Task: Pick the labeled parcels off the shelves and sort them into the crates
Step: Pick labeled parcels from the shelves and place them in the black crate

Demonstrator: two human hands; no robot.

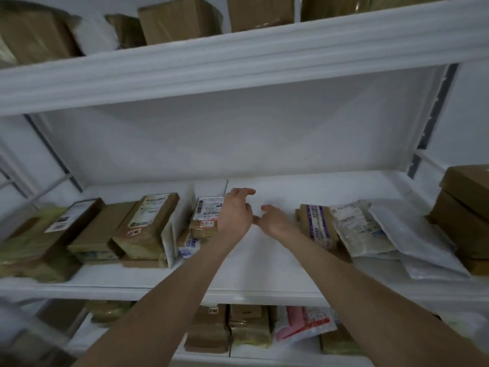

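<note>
Both my arms reach over the middle white shelf point(264, 263). My left hand point(235, 211) hovers with relaxed fingers just right of a small brown parcel with a white barcode label point(205, 217), partly covering it. My right hand point(275, 221) is beside it, fingers loosely spread, holding nothing, left of a taped brown parcel point(316, 225). The two hands nearly touch above the bare middle of the shelf. No crate is in view.
Several brown labeled parcels point(148, 223) crowd the shelf's left part, and white plastic mailers point(370, 234) lie at the right. Stacked brown boxes point(465, 207) stand at the far right. More parcels fill the upper shelf point(180, 19) and lower shelf point(248, 327).
</note>
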